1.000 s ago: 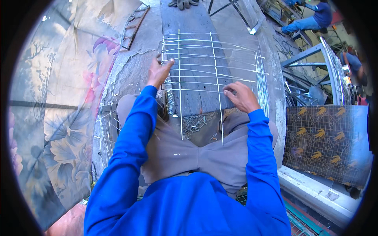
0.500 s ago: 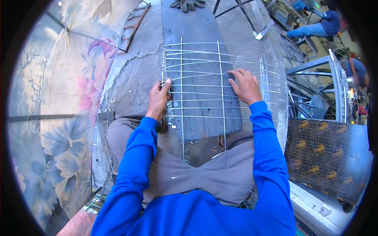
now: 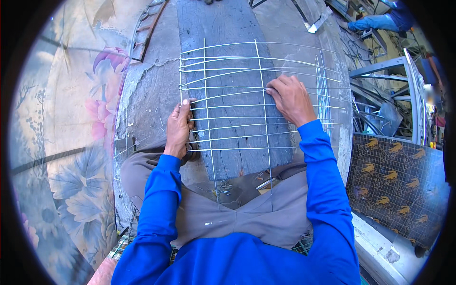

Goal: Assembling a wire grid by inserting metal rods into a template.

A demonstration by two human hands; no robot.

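Observation:
A grid of thin metal wires [image 3: 236, 105] lies over a dark wooden board [image 3: 218, 23] and reaches down to my lap. Several cross wires bow slightly over two long upright wires, with a shorter upright at the left edge. My left hand [image 3: 178, 130] is closed at that left edge, thumb on top, around the end of a cross wire. On the right, my right hand [image 3: 292, 100] pinches a cross wire close to where it meets the right long upright. The fingertips partly hide that crossing.
A bundle of loose wires [image 3: 324, 97] lies right of the grid. Short wire scraps [image 3: 225, 188] are scattered below the board. A ladder-like metal frame [image 3: 149, 31] is at upper left, beside a floral sheet [image 3: 71, 95]. Steel frames [image 3: 413, 95] and another person [image 3: 380, 20] are at right.
My right hand has moved in to the left, and its fingers have closed on a cross wire near the right upright. My left hand keeps hold of the left edge, now further left in view.

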